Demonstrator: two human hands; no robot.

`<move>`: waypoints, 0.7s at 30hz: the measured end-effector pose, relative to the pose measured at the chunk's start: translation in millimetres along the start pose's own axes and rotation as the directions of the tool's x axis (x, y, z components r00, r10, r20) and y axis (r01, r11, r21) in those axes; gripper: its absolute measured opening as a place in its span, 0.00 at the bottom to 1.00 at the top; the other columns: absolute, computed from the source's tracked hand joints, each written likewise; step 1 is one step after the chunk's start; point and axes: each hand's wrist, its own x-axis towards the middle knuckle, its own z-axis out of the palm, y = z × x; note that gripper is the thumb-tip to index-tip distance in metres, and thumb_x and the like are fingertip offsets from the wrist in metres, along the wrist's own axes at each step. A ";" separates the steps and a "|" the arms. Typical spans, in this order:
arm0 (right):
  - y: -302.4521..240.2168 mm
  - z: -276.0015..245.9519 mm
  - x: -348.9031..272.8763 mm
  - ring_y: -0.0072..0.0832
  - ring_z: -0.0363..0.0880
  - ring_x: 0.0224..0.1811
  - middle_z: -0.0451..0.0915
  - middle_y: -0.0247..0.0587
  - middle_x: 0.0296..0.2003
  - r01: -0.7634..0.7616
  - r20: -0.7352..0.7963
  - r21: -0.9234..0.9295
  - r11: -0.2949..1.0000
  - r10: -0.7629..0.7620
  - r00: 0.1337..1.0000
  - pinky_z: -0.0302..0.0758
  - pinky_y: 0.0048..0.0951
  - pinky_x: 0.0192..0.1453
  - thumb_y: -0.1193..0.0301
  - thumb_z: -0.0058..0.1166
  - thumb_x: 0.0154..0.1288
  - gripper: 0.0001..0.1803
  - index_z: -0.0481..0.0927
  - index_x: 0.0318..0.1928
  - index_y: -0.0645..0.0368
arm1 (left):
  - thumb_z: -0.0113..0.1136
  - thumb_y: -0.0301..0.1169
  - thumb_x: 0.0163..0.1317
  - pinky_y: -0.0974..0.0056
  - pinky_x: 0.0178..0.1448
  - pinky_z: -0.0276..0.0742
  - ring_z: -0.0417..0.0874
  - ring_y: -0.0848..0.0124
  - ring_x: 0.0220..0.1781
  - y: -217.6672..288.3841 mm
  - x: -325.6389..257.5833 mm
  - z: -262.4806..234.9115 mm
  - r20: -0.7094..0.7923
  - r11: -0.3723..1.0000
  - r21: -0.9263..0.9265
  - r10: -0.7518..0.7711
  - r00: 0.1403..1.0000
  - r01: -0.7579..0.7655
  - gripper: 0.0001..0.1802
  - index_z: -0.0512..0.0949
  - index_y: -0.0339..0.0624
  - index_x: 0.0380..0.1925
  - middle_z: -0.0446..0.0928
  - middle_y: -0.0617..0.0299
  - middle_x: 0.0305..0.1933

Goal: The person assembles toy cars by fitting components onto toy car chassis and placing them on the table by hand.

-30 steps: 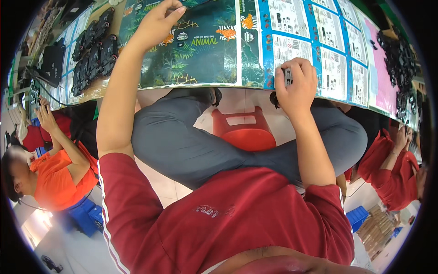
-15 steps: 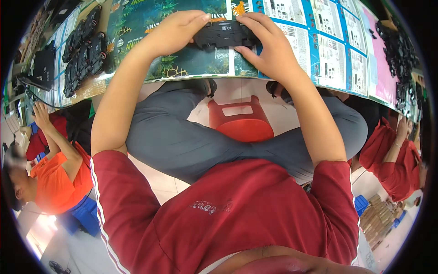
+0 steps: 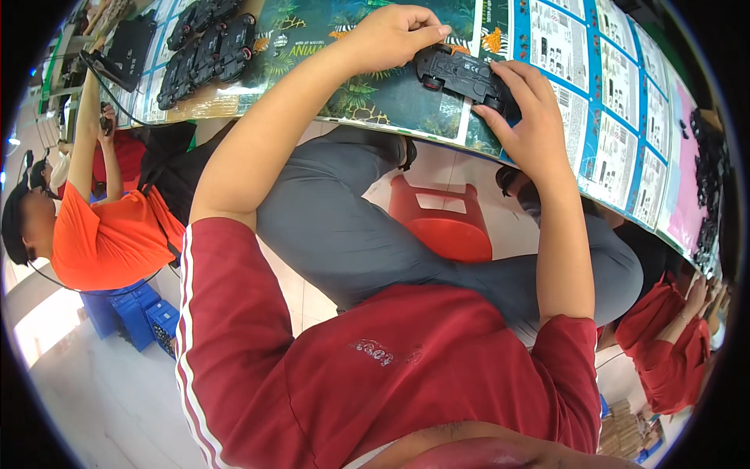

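A black toy car chassis (image 3: 461, 76) lies over the printed sheet, its moulded underside up and small wheels with red hubs along its near side. My right hand (image 3: 531, 117) grips its right end, thumb on the near side and fingers on the far side. By the far left corner of the chassis is my left hand (image 3: 398, 37), thumb and fingers pinched together. Anything between those fingertips is hidden, and whether they touch the chassis is unclear.
Several black car chassis (image 3: 207, 59) stand in rows at the table's left. Black parts (image 3: 709, 180) are heaped at the far right. Printed sheets (image 3: 555, 47) cover the table. A red stool (image 3: 441, 227) stands beneath; a person in orange (image 3: 117, 234) sits left.
The view has swung, shifting the table scene rightward. The chassis is now tilted, more of its wheels showing. My left hand has moved off its left end to the far corner, fingers pinched.
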 end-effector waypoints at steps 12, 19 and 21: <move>-4.0 0.3 1.0 0.46 0.77 0.56 0.79 0.45 0.55 -0.057 0.025 0.005 0.998 0.057 0.998 0.75 0.42 0.61 0.68 0.73 0.57 0.29 0.81 0.59 0.58 | 0.60 0.45 0.76 0.69 0.25 0.63 0.69 0.82 0.19 17.9 -3.2 -1.0 -0.032 1.000 0.002 -0.011 0.999 0.011 0.17 0.83 0.41 0.44 0.71 0.70 0.20; -6.4 -1.2 2.5 0.47 0.77 0.58 0.80 0.46 0.55 -0.072 0.042 0.009 0.997 0.072 0.997 0.75 0.42 0.62 0.69 0.73 0.56 0.29 0.81 0.59 0.59 | 0.59 0.46 0.76 0.69 0.26 0.64 0.70 0.80 0.20 11.9 0.0 -0.2 -0.021 0.999 -0.023 0.035 0.999 -0.035 0.18 0.83 0.40 0.43 0.73 0.69 0.21; -6.5 -0.9 3.2 0.48 0.78 0.58 0.80 0.47 0.55 -0.060 0.041 0.004 0.998 0.059 0.997 0.75 0.42 0.62 0.69 0.73 0.57 0.29 0.81 0.59 0.59 | 0.59 0.46 0.76 0.68 0.27 0.66 0.72 0.80 0.20 11.1 -0.4 0.1 -0.022 0.998 0.040 0.044 0.999 -0.043 0.19 0.83 0.40 0.43 0.73 0.69 0.22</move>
